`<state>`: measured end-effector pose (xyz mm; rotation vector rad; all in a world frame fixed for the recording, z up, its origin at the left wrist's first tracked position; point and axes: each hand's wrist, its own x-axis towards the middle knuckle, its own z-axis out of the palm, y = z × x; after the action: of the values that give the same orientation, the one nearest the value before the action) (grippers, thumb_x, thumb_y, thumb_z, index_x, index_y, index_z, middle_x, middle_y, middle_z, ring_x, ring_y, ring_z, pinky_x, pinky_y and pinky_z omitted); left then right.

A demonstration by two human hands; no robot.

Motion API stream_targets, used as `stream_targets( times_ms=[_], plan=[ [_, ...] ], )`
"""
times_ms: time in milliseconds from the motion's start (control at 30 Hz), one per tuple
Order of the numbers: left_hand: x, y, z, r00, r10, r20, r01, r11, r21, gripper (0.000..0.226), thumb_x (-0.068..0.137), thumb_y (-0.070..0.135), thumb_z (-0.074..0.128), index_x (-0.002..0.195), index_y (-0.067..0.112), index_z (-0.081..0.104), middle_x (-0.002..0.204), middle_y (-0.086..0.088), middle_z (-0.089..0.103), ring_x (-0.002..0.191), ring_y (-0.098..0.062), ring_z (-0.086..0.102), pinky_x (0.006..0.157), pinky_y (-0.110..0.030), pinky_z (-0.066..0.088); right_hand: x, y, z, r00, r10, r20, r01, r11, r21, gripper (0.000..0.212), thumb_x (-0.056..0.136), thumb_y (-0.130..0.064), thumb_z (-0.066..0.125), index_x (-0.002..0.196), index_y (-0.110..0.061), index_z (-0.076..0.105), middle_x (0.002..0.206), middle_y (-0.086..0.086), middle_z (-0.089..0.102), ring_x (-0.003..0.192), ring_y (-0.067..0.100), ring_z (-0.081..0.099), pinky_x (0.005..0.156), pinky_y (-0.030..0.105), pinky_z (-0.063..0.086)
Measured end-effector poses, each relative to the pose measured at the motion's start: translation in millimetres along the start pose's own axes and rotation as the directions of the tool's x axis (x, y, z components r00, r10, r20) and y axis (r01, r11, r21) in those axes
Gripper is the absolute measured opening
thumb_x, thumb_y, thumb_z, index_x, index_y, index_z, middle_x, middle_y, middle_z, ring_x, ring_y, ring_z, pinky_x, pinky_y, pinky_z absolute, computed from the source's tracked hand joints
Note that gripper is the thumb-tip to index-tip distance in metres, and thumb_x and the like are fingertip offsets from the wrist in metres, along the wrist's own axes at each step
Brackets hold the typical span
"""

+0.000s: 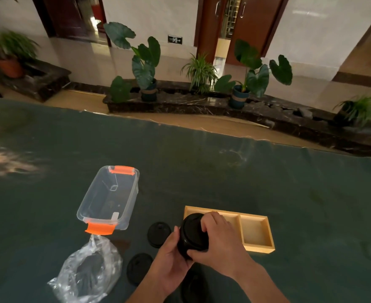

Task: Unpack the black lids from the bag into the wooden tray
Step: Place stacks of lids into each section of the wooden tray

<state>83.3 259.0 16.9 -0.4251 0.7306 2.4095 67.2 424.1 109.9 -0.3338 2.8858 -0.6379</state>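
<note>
Both of my hands hold a stack of black lids [192, 234] just above the near left end of the wooden tray [257, 231]. My left hand [169, 261] cups the stack from below and my right hand [218, 237] grips it from the top and right. Two black lids lie flat on the green cloth: one [159, 234] left of the stack, another [139, 268] nearer to me. A further dark lid [194, 287] shows under my forearms. The clear plastic bag [88, 272] lies crumpled at the lower left with dark lids inside.
A clear plastic box [109, 199] with orange latches stands open behind the bag. The table is covered with a dark green cloth [223, 171]. Beyond its far edge are potted plants on a dark stone ledge.
</note>
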Motion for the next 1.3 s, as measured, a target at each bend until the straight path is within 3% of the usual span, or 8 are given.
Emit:
stream_targets(
  times_ms=[200, 367, 500, 633, 833, 1167, 1233, 1300],
  plan=[
    [7.2, 0.3, -0.2, 0.999, -0.002, -0.033, 0.000, 0.998, -0.068, 0.055, 0.106, 0.046, 0.046, 0.146, 0.009, 0.055, 0.153, -0.023, 0.051, 0.142, -0.035, 0.049, 0.110, -0.046, 0.050, 11.7, 6.7, -4.0, 1.000, 0.013, 0.009, -0.014, 0.990, 0.138, 0.053, 0.055, -0.067, 0.071, 0.085, -0.052, 0.030, 0.097, -0.025, 0.045, 0.090, 0.005, 0.048, 0.071, 0.017, 0.041],
    [8.9, 8.0, -12.0, 0.994, 0.023, -0.105, -0.036, 0.992, -0.124, 0.056, 0.103, 0.045, 0.053, 0.144, 0.007, 0.056, 0.154, -0.021, 0.052, 0.142, -0.035, 0.050, 0.118, -0.047, 0.041, 29.7, 17.5, -3.4, 0.972, 0.173, -0.158, -0.111, 0.935, 0.338, 0.054, 0.054, -0.064, 0.074, 0.086, -0.046, 0.035, 0.092, -0.020, 0.047, 0.082, 0.004, 0.053, 0.062, 0.020, 0.044],
    [-0.2, 19.6, -24.3, 0.983, 0.092, -0.160, -0.120, 0.978, -0.173, 0.055, 0.099, 0.044, 0.058, 0.141, 0.008, 0.060, 0.151, -0.018, 0.056, 0.138, -0.035, 0.054, 0.111, -0.048, 0.049, 57.9, 43.5, 21.0, 0.947, 0.232, -0.224, -0.228, 0.973, 0.044, 0.055, 0.064, -0.064, 0.077, 0.098, -0.040, 0.041, 0.110, -0.012, 0.054, 0.105, 0.015, 0.052, 0.091, 0.033, 0.051],
    [-11.9, 29.2, -36.0, 0.971, 0.123, -0.205, -0.161, 0.970, -0.184, 0.053, 0.097, 0.042, 0.060, 0.137, 0.008, 0.064, 0.148, -0.018, 0.058, 0.135, -0.035, 0.057, 0.103, -0.049, 0.056, 72.0, 63.8, 71.6, 0.952, 0.306, -0.006, -0.304, 0.942, -0.144, 0.081, 0.070, -0.069, 0.071, 0.134, -0.028, 0.045, 0.135, -0.002, 0.054, 0.129, 0.024, 0.044, 0.110, 0.043, 0.041],
    [-28.8, 40.8, -36.7, 0.955, 0.164, -0.246, -0.207, 0.965, -0.161, 0.049, 0.098, 0.042, 0.057, 0.132, 0.009, 0.068, 0.145, -0.018, 0.062, 0.131, -0.034, 0.061, 0.106, -0.050, 0.053, 87.8, 68.2, 102.9, 0.942, 0.331, 0.059, -0.308, 0.919, -0.245, 0.080, 0.074, -0.064, 0.067, 0.139, -0.022, 0.045, 0.136, 0.003, 0.057, 0.129, 0.029, 0.045, 0.108, 0.045, 0.041],
    [-38.5, 42.5, -32.3, 0.962, 0.156, -0.225, -0.201, 0.960, -0.195, 0.048, 0.101, 0.043, 0.054, 0.133, 0.010, 0.068, 0.145, -0.017, 0.061, 0.131, -0.034, 0.061, 0.091, -0.044, 0.061, 106.9, 61.8, 110.0, 0.896, 0.415, 0.157, -0.351, 0.880, -0.321, 0.085, 0.077, -0.065, 0.066, 0.142, -0.017, 0.043, 0.141, 0.008, 0.053, 0.132, 0.032, 0.043, 0.107, 0.047, 0.039],
    [-35.8, 41.5, -30.0, 0.965, 0.157, -0.209, -0.197, 0.962, -0.187, 0.048, 0.100, 0.042, 0.055, 0.133, 0.009, 0.067, 0.145, -0.017, 0.061, 0.132, -0.034, 0.061, 0.092, -0.044, 0.060, 102.9, 57.8, 97.3, 0.893, 0.417, 0.167, -0.360, 0.887, -0.291, 0.078, 0.082, -0.067, 0.061, 0.141, -0.018, 0.047, 0.142, 0.008, 0.052, 0.134, 0.031, 0.043, 0.108, 0.047, 0.040],
    [-30.7, 39.0, -25.5, 0.970, 0.147, -0.193, -0.181, 0.968, -0.175, 0.049, 0.099, 0.042, 0.056, 0.133, 0.009, 0.068, 0.146, -0.018, 0.061, 0.133, -0.034, 0.060, 0.094, -0.045, 0.060, 94.5, 51.8, 76.8, 0.926, 0.369, 0.081, -0.354, 0.922, -0.157, 0.055, 0.090, -0.060, 0.058, 0.130, -0.021, 0.057, 0.134, 0.004, 0.057, 0.129, 0.027, 0.048, 0.106, 0.043, 0.044]
  ],
)
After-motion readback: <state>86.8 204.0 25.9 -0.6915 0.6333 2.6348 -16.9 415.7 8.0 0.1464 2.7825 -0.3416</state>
